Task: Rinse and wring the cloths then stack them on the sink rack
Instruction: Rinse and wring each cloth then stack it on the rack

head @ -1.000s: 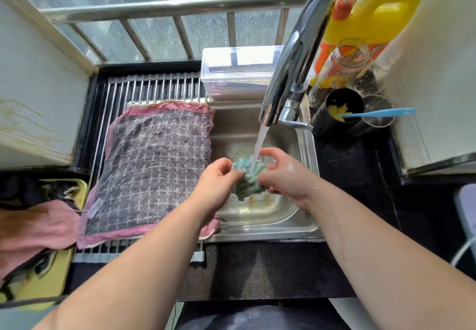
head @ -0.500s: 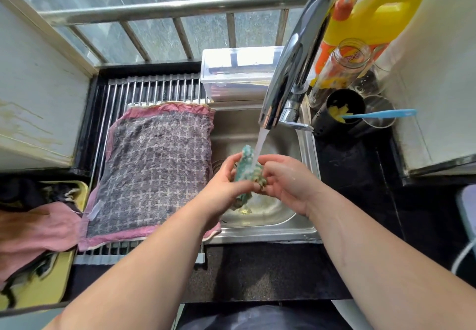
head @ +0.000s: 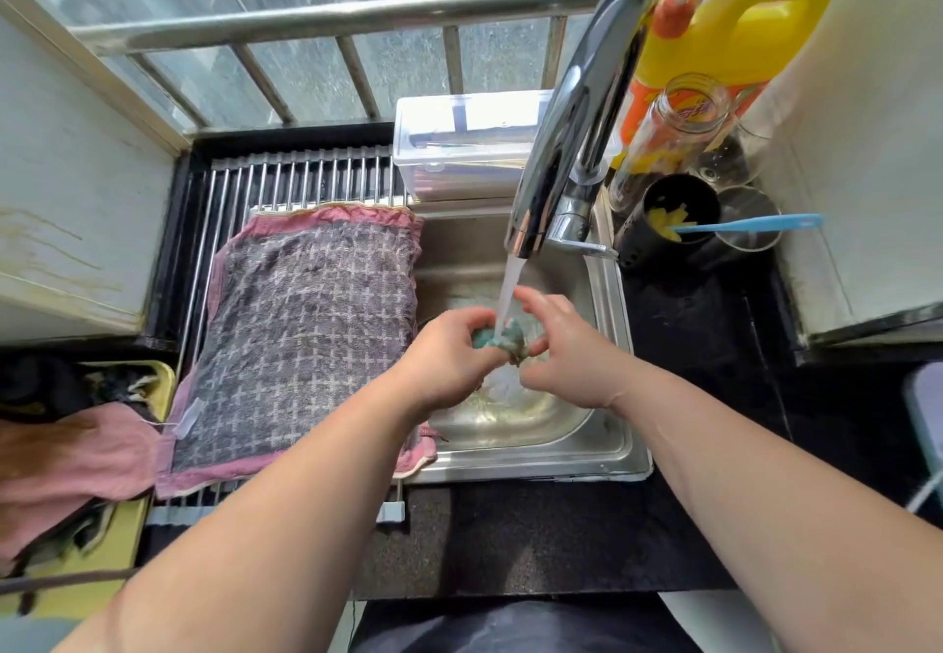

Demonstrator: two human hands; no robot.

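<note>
Crowding the sink (head: 607, 453), a grey towel (head: 306, 336) covers the rack (head: 286, 178); both hands (head: 449, 361) (head: 571, 356) grip the green cloth (head: 502, 338), now balled tighter than before under the tap (head: 571, 132).

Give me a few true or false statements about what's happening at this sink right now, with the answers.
1. Water is running from the tap. True.
2. Both hands hold a small green cloth under the stream. True.
3. The checked grey and pink cloth lies inside the sink basin. False: it lies spread on the sink rack, left of the basin.
4. The left hand rests on the rack. False: it grips the green cloth with the right hand.
5. A blue-handled tool sticks out of a dark cup right of the tap. True.
</note>
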